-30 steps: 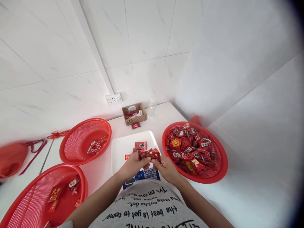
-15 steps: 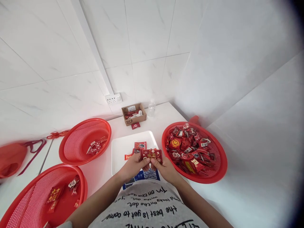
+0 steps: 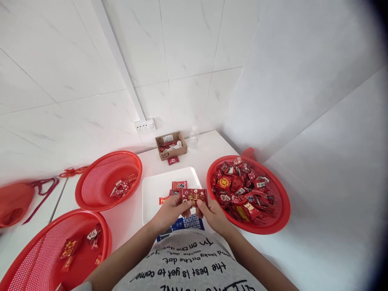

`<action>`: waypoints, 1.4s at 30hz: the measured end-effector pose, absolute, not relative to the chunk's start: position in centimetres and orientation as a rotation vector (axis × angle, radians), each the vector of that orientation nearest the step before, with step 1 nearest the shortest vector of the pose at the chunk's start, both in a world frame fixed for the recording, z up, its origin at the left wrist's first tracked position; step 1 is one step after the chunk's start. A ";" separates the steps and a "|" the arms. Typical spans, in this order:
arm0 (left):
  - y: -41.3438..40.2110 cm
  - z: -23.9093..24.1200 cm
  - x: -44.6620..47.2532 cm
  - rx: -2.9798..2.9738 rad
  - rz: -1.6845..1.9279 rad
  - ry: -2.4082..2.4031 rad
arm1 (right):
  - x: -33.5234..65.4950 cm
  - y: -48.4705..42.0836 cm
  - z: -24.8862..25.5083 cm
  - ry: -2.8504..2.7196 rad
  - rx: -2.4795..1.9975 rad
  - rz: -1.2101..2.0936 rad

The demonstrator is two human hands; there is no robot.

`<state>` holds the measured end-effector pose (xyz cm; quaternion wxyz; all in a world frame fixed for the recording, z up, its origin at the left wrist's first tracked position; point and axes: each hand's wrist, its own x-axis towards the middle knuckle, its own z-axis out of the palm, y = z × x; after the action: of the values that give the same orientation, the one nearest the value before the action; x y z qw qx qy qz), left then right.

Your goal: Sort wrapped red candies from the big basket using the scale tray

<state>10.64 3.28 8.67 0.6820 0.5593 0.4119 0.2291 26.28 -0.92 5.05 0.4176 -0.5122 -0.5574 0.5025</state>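
Between my two hands is a dark red snack packet (image 3: 193, 195) with gold characters and small flowers, its printed face turned up. My left hand (image 3: 171, 210) grips its left end, thumb on top. The right end is pinched by my right hand (image 3: 213, 213), its thumb also on the front. Beneath the packet sits a white digital scale (image 3: 154, 186) with a blue keypad (image 3: 190, 222), partly covered by my hands. A few red packets (image 3: 179, 185) lie on its tray, some of them half hidden behind the held one.
Right of the scale stands a red mesh basket (image 3: 283, 202) full of red packets. Two more red baskets (image 3: 138, 165) (image 3: 106, 238) on the left hold a few packets each. A small cardboard box (image 3: 172, 154), a loose packet (image 3: 173, 160) and a clear bottle (image 3: 193, 139) are by the wall.
The held packet has tilted so its printed face shows more fully. My thumbs have moved slightly apart along its lower edge. The baskets and scale are unchanged.
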 end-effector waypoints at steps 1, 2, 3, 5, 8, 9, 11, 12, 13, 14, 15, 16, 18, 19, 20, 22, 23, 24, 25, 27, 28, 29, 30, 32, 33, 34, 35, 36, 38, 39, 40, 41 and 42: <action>3.2 8.7 10.7 1.248 0.517 0.925 | 26.3 -0.9 5.1 -1.404 -1.302 1.247; 3.2 8.7 10.8 1.241 0.519 0.917 | 26.3 -0.9 5.2 -1.408 -1.311 1.242; 3.1 8.7 10.9 1.233 0.521 0.901 | 26.3 -0.9 5.3 -1.406 -1.314 1.244; 3.0 8.8 11.1 1.219 0.520 0.864 | 26.1 -0.9 5.5 -1.391 -1.310 1.258; 2.9 9.0 11.3 1.214 0.535 0.808 | 25.9 -1.0 5.8 -1.372 -1.300 1.296; 2.9 9.1 11.3 1.218 0.545 0.790 | 25.9 -1.0 5.9 -1.369 -1.293 1.311; 2.8 9.3 11.3 1.231 0.572 0.764 | 25.8 -1.0 6.1 -1.367 -1.279 1.338; 2.8 9.3 11.4 1.239 0.586 0.757 | 25.8 -1.0 6.2 -1.364 -1.276 1.345; 2.8 9.3 11.4 1.247 0.598 0.755 | 25.8 -1.0 6.3 -1.360 -1.274 1.349; 2.8 9.3 11.4 1.255 0.608 0.757 | 25.8 -1.0 6.4 -1.359 -1.273 1.351; 2.8 9.3 11.4 1.262 0.618 0.760 | 25.8 -1.0 6.5 -1.359 -1.271 1.353; 2.7 9.3 11.4 1.268 0.627 0.764 | 25.8 -1.0 6.5 -1.361 -1.271 1.354; 2.7 9.1 11.4 1.276 0.639 0.769 | 25.8 -1.0 6.5 -1.365 -1.272 1.354; 2.6 9.0 11.4 1.277 0.641 0.771 | 25.8 -1.0 6.5 -1.368 -1.276 1.353; 2.6 9.0 11.5 1.277 0.640 0.773 | 25.8 -1.0 6.5 -1.371 -1.279 1.352; 2.6 8.9 11.5 1.278 0.630 0.777 | 25.8 -1.0 6.4 -1.373 -1.290 1.356; 2.6 8.9 11.5 1.274 0.622 0.780 | 25.8 -0.9 6.4 -1.369 -1.296 1.361; 2.7 8.8 11.5 1.267 0.612 0.782 | 25.9 -0.9 6.4 -1.365 -1.301 1.367; 2.8 8.9 11.5 1.256 0.600 0.781 | 25.9 -0.9 6.5 -1.363 -1.305 1.374; 3.0 8.9 11.4 1.230 0.574 0.766 | 26.0 -0.9 6.6 -1.364 -1.307 1.387; 3.0 9.0 11.4 1.215 0.564 0.758 | 26.1 -0.9 6.6 -1.370 -1.306 1.393; 3.1 9.0 11.3 1.199 0.558 0.755 | 26.1 -0.9 6.7 -1.383 -1.302 1.401; 3.2 9.0 11.2 1.181 0.555 0.758 | 26.1 -0.9 6.8 -1.396 -1.294 1.408; 3.3 9.1 11.1 1.148 0.543 0.778 | 26.1 -0.9 6.8 -1.420 -1.275 1.422; 3.3 9.1 11.1 1.139 0.531 0.785 | 26.1 -1.0 6.8 -1.426 -1.265 1.430; 3.3 9.2 11.1 1.138 0.518 0.787 | 26.1 -1.0 6.8 -1.426 -1.256 1.435; 3.3 9.3 11.1 1.145 0.506 0.785 | 26.0 -1.0 6.8 -1.422 -1.249 1.438; 3.3 9.4 11.2 1.156 0.500 0.784 | 26.0 -1.0 6.7 -1.419 -1.245 1.441; 3.2 9.6 11.3 1.182 0.514 0.784 | 25.9 -1.0 6.7 -1.420 -1.237 1.444; 3.1 9.8 11.4 1.189 0.531 0.784 | 25.9 -1.1 6.6 -1.420 -1.234 1.444; 3.0 9.9 11.4 1.193 0.550 0.783 | 25.8 -1.1 6.6 -1.419 -1.230 1.442; 2.9 10.0 11.5 1.194 0.566 0.780 | 25.8 -1.1 6.6 -1.417 -1.228 1.439; 2.8 10.1 11.5 1.191 0.579 0.776 | 25.8 -1.1 6.6 -1.415 -1.228 1.436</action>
<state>11.50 2.79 10.10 0.7196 0.5388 0.3511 0.2620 25.79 -1.09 6.57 0.3805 -0.4808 -0.5545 0.5626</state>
